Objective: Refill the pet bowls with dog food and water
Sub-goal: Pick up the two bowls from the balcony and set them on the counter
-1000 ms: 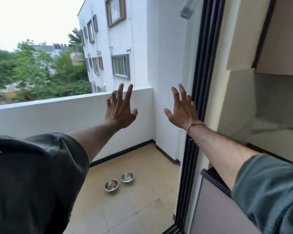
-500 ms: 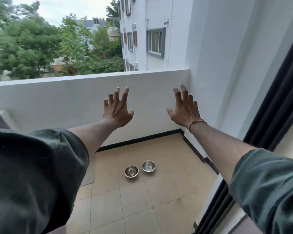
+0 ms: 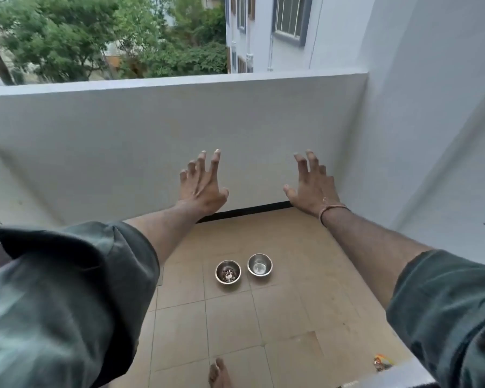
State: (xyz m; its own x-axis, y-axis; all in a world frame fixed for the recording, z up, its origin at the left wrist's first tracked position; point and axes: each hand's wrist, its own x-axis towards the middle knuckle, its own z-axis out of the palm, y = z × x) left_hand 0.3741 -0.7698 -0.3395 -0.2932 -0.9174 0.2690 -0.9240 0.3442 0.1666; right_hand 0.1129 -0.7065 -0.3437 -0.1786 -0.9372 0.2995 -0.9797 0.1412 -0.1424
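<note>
Above the tiled balcony floor [image 3: 235, 326], the fingers of the left hand [image 3: 200, 186] and right hand [image 3: 310, 186] are spread, nothing held. Compared with half a second ago, less sky and more floor is seen. Two steel bowls stand just apart: the left bowl [image 3: 228, 272] holds some kibble, the right bowl [image 3: 259, 264] looks nearly empty.

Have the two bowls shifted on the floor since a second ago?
No. Both bowls sit side by side on the same tiles, same gap from the black skirting; only the camera moved.

No readable text, label or number shows anywhere
</note>
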